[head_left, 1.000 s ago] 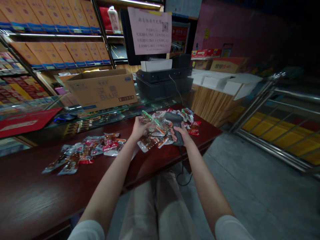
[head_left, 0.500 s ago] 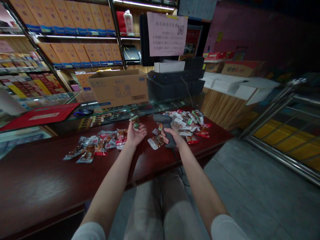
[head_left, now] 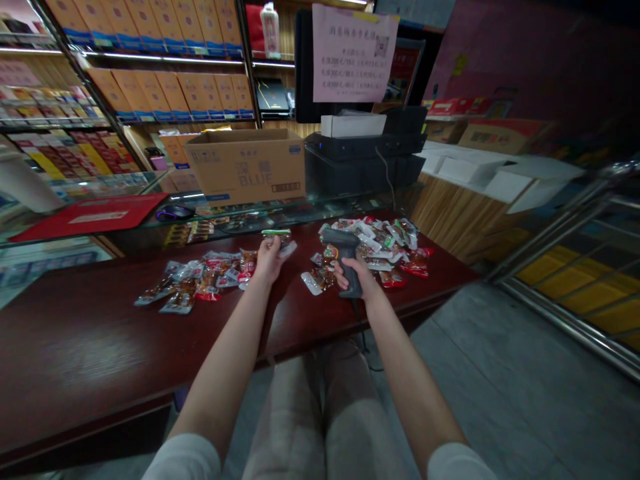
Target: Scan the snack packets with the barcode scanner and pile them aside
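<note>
Pinched in the left hand (head_left: 269, 261) is a small pack (head_left: 281, 237) with a green strip on top. The thumb and fingers press on it, near the far side of the dark red table (head_left: 125, 353). The right hand (head_left: 361, 276) has its fingers wrapped around the handle of a gray scanner (head_left: 343, 239). The head of the scanner points left, to the side where the pack is.

Far on the left, orange boxes (head_left: 175, 93) stand in rows on shelves. Below them, a red mat (head_left: 90, 219) lies flat on the glass counter (head_left: 280, 210), with a mouse (head_left: 174, 212) just right of it. On the table, the left heap (head_left: 200, 277) of shiny packs lies just left of the left hand. Behind it on the counter sits a brown box (head_left: 247, 167) that says BLUE. A few loose packs (head_left: 317, 279) lie between the hands, close to the scanner. Farther back, a paper sign (head_left: 353, 57) hangs above a black machine (head_left: 363, 170). The right heap (head_left: 387, 240) is behind the scanner and to its right, with red packs (head_left: 417, 263) at its right end. A cord (head_left: 359, 323) hangs from the scanner. Far right is a metal rail (head_left: 555, 313).
</note>
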Demonstrator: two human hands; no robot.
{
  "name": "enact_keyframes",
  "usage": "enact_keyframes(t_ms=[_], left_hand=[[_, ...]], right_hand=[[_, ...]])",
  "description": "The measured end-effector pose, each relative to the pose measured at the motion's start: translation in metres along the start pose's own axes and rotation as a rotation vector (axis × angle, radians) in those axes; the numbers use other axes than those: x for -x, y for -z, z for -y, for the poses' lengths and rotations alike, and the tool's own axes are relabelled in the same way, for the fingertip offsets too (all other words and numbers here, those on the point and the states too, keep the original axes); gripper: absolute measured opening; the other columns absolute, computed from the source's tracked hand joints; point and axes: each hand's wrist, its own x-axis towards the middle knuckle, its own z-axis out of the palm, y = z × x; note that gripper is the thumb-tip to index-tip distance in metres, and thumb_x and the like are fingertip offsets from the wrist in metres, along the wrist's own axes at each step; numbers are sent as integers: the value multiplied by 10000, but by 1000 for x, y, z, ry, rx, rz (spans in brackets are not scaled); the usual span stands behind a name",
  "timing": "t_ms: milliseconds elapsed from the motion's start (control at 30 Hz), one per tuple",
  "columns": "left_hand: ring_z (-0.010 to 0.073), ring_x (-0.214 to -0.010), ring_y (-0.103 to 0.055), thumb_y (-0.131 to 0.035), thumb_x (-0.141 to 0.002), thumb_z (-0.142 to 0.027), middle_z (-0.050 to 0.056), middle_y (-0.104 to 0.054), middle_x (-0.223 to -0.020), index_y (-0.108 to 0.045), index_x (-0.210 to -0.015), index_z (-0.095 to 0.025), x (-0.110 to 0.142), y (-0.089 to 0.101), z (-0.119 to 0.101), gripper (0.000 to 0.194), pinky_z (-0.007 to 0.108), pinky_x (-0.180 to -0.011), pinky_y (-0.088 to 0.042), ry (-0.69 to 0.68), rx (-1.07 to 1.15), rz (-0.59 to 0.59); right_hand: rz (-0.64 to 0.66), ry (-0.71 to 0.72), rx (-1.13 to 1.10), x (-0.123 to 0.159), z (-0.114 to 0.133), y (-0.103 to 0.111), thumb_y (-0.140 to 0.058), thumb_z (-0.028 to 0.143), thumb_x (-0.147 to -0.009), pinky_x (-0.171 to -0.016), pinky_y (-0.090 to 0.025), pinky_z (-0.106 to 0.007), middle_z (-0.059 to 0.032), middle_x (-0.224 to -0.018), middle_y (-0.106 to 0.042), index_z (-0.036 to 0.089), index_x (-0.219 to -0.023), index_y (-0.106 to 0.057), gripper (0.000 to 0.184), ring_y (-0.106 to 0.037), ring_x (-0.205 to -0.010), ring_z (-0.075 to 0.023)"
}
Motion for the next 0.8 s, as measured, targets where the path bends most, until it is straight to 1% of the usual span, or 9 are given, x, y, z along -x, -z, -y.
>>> enact_keyframes(t_ms=[67, 200, 267, 333, 400, 533, 600, 700, 800], left_hand=[[157, -835, -704, -747, -782, -371, 5, -693, -882, -528, -891, -185, -1, 1, 1, 308, 367, -822, -563, -31, -67, 13], [126, -840, -688, -714, -808, -348, 16, -698, -948, -561, -960, -203, -5, 4, -2, 260, 297, -807, -566, -78, -96, -18], [117, -853, -681, -716, -806, -323, 9, -695, -963, -578, -954, -210, -7, 4, -3, 232, 274, -824, -564, -109, -81, -30], [119, -859, -679, -729, -796, -326, 8, -696, -959, -588, -940, -210, -7, 4, -4, 232, 268, -831, -565, -129, -58, -16], [130, -876, -681, -751, -777, -321, 9, -701, -971, -589, -943, -214, -5, 3, -4, 255, 272, -816, -570, -129, -34, -3], [147, -898, -678, -755, -761, -257, 19, -706, -1004, -596, -954, -215, -2, 1, -7, 254, 280, -759, -581, -101, -41, -26], [141, -850, -675, -727, -776, -259, 17, -704, -969, -601, -950, -213, -2, 2, -8, 220, 280, -723, -580, -91, -61, -46], [119, -697, -642, -705, -774, -326, 0, -679, -843, -601, -921, -203, -4, 4, -6, 218, 269, -646, -556, -67, -141, -89], [98, -639, -602, -733, -729, -407, -8, -649, -777, -609, -885, -177, -7, 4, -2, 304, 241, -623, -517, -133, -260, -91]], right_hand=[[-1, -20, 12, 0, 0, 0, -668, 333, -745, -323, -333, -189, 72, -601, -534, 202, -906, -473, 284, -404, -352, -55], [6, -76, 59, 2, 1, -3, -675, 340, -735, -321, -324, -188, 80, -578, -534, 194, -971, -491, 333, -401, -339, -56], [21, -117, 92, 3, 1, -4, -672, 345, -736, -318, -322, -188, 85, -564, -531, 188, -996, -496, 351, -396, -331, -57], [37, -152, 123, 4, 0, -6, -666, 344, -743, -316, -320, -188, 88, -557, -530, 184, -1009, -496, 353, -395, -328, -58], [40, -167, 139, 5, 0, -7, -661, 341, -747, -315, -318, -188, 89, -555, -530, 184, -1008, -494, 347, -396, -327, -59], [32, -159, 129, 5, 1, -7, -660, 349, -740, -315, -318, -189, 90, -551, -526, 171, -1041, -506, 382, -393, -325, -58], [35, -153, 120, 5, 1, -6, -661, 349, -741, -315, -315, -189, 89, -553, -524, 170, -1050, -511, 387, -393, -325, -57], [31, -147, 112, 5, 0, -5, -667, 344, -741, -316, -317, -191, 88, -556, -527, 184, -1043, -507, 378, -396, -326, -60], [20, -139, 109, 5, -1, -3, -674, 347, -732, -315, -314, -192, 88, -547, -526, 189, -1040, -502, 386, -395, -327, -64]])
